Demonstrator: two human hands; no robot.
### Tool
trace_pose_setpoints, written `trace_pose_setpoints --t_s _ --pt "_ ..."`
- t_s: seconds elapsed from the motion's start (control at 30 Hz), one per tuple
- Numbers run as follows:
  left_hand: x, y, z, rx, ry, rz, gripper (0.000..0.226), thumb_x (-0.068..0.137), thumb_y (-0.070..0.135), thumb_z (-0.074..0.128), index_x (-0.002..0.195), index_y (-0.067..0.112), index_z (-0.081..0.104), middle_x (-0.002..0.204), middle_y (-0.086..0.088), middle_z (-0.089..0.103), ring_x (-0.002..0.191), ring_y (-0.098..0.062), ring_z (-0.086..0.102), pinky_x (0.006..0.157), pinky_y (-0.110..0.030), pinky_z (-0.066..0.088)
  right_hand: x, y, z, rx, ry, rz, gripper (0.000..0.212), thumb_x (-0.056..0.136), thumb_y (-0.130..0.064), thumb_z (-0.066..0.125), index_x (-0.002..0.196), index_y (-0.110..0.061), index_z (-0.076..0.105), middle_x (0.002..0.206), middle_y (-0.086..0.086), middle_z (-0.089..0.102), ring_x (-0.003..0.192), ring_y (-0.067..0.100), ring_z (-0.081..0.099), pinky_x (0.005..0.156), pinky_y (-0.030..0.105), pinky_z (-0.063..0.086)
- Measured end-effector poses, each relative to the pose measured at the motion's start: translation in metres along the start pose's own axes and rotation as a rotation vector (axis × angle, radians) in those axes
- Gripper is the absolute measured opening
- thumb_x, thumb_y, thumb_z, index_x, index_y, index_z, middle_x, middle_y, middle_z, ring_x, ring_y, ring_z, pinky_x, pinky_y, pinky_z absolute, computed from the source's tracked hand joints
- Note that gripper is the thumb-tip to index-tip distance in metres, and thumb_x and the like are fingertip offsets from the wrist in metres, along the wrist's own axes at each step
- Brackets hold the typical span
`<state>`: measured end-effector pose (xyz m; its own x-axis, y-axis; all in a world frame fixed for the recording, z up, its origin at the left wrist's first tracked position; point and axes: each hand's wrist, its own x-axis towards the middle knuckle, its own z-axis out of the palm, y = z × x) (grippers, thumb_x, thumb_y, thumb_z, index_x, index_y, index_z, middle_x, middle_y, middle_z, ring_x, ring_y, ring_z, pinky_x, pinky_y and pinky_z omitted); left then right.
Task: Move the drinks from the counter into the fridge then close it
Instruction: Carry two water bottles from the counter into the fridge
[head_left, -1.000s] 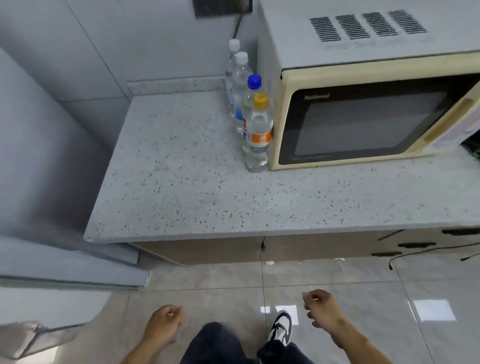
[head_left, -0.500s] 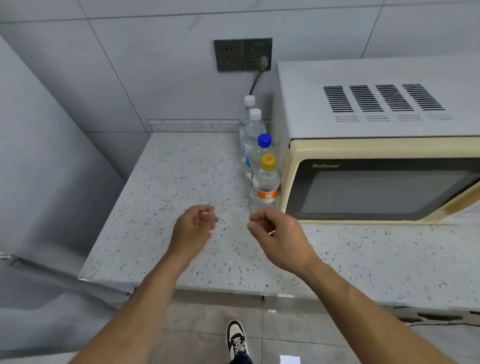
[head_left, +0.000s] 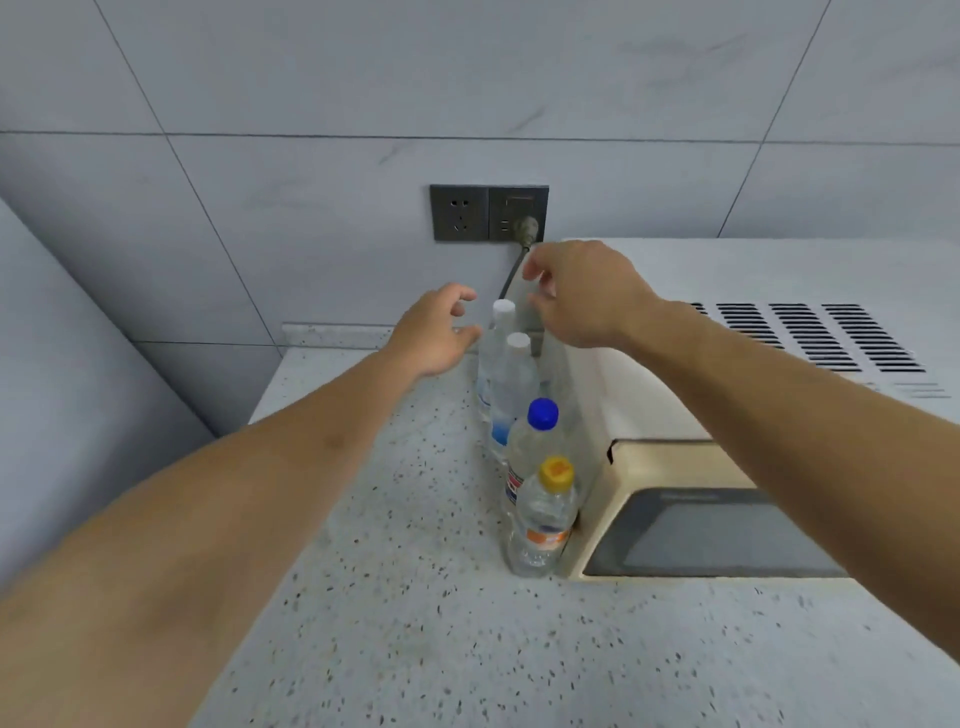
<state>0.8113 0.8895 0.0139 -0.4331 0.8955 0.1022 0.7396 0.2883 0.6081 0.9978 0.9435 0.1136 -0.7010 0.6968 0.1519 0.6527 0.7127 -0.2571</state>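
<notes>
Both hands are reaching over the speckled counter (head_left: 395, 623) toward the far end of the bottle row. My left hand (head_left: 434, 332) is hovering just left of the rearmost white-capped bottle (head_left: 503, 312), fingers spread loose and holding nothing. My right hand (head_left: 576, 296) is hanging above and just right of the same cap, thumb and fingers parted around empty air; I am not seeing contact with any bottle.

Four drinks are standing in a line against the side of the microwave (head_left: 675, 467): the rear white-capped one, a second white-capped bottle (head_left: 514, 384) just in front of it, then the blue-capped bottle (head_left: 540, 436), and nearest me the orange-capped bottle (head_left: 545, 514). All are upright and crowded together.

I am judging this as the opening of the first pickup, with nothing carried over yet. The fridge is not clearly showing here; a grey panel (head_left: 78, 364) at the left edge may be part of it, but I cannot tell. Next I am needing to close fingers round the back bottles' necks and lift straight up, since the neighbours and the plugged-in cord (head_left: 511, 280) behind are leaving little room to tilt.
</notes>
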Motion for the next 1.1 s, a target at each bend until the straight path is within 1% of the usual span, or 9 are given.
trace_pose_setpoints --t_s 0.17,0.33,0.47,0.67,0.8,0.87,0.93,1.03,1.1 --pt "0.045 0.010 0.007 0.183 -0.201 0.284 0.053 0.094 0.023 0.063 0.143 0.029 0.044 0.137 -0.005 0.044 0.113 -0.024 0.055 0.093 -0.038 0.046 0.025 0.001 0.021 -0.431 -0.178 -0.162 0.027 0.095 -0.035 0.059 0.118 -0.022 0.065 0.106 0.003 0.065 0.097 0.023 0.057 0.078 0.034 0.039" --pt "0.060 0.007 0.013 0.332 -0.328 0.385 0.032 0.099 0.020 0.057 0.130 0.025 0.056 0.133 -0.005 0.052 0.117 -0.026 0.054 0.097 -0.044 0.046 0.039 0.000 0.044 -0.590 -0.393 -0.160 0.037 0.094 -0.026 0.064 0.131 -0.025 0.058 0.115 0.000 0.065 0.108 0.023 0.057 0.102 0.038 0.043" --pt "0.048 -0.014 0.008 0.226 -0.239 0.326 0.030 0.094 0.021 0.065 0.123 0.022 0.060 0.121 -0.006 0.055 0.104 -0.027 0.057 0.084 -0.031 0.041 0.045 -0.005 0.056 -0.605 -0.449 -0.167 0.037 0.094 -0.025 0.064 0.131 -0.023 0.056 0.115 0.001 0.066 0.104 0.022 0.061 0.098 0.038 0.047" --pt "0.008 -0.037 -0.005 0.092 -0.176 0.130 0.024 0.086 0.023 0.075 0.106 0.027 0.061 0.116 -0.002 0.052 0.100 -0.020 0.053 0.086 -0.030 0.040 0.037 -0.012 0.078 -0.522 -0.497 -0.125 0.034 0.091 -0.031 0.066 0.122 -0.018 0.059 0.105 0.001 0.065 0.088 0.021 0.063 0.075 0.033 0.053" --pt "-0.033 -0.051 -0.010 -0.039 -0.114 0.015 0.024 0.082 0.016 0.077 0.094 0.028 0.061 0.116 -0.003 0.058 0.100 -0.019 0.056 0.077 -0.025 0.039 0.024 -0.020 0.088 -0.468 -0.419 -0.141 0.028 0.094 -0.027 0.062 0.119 -0.017 0.052 0.082 -0.002 0.053 0.069 0.014 0.052 0.061 0.029 0.044" --pt "-0.054 -0.054 -0.014 -0.074 -0.058 -0.030 0.022 0.082 0.015 0.076 0.094 0.029 0.062 0.115 -0.001 0.059 0.097 -0.016 0.056 0.070 -0.020 0.038 0.016 -0.028 0.088 -0.453 -0.393 -0.172 0.029 0.096 -0.031 0.059 0.120 -0.018 0.050 0.076 -0.004 0.045 0.069 0.014 0.050 0.063 0.032 0.045" --pt "-0.075 -0.054 -0.019 -0.086 -0.008 -0.069 0.021 0.081 0.015 0.075 0.093 0.027 0.063 0.114 -0.001 0.059 0.096 -0.016 0.057 0.067 -0.018 0.037 0.008 -0.038 0.087 -0.441 -0.391 -0.200 0.032 0.097 -0.033 0.056 0.124 -0.017 0.049 0.082 -0.003 0.048 0.079 0.018 0.053 0.070 0.035 0.049" --pt "-0.108 -0.054 -0.030 -0.064 0.046 -0.149 0.021 0.079 0.015 0.075 0.093 0.026 0.063 0.111 -0.002 0.058 0.095 -0.019 0.058 0.068 -0.023 0.039 -0.009 -0.051 0.086 -0.400 -0.378 -0.183 0.034 0.098 -0.035 0.054 0.127 -0.017 0.049 0.108 0.004 0.060 0.095 0.024 0.059 0.082 0.040 0.054" --pt "-0.133 -0.055 -0.038 -0.035 0.052 -0.190 0.021 0.079 0.015 0.073 0.093 0.026 0.062 0.110 -0.004 0.058 0.095 -0.021 0.058 0.070 -0.026 0.039 -0.021 -0.058 0.085 -0.351 -0.349 -0.171 0.036 0.096 -0.039 0.054 0.125 -0.018 0.051 0.114 0.006 0.062 0.098 0.026 0.059 0.081 0.040 0.054"
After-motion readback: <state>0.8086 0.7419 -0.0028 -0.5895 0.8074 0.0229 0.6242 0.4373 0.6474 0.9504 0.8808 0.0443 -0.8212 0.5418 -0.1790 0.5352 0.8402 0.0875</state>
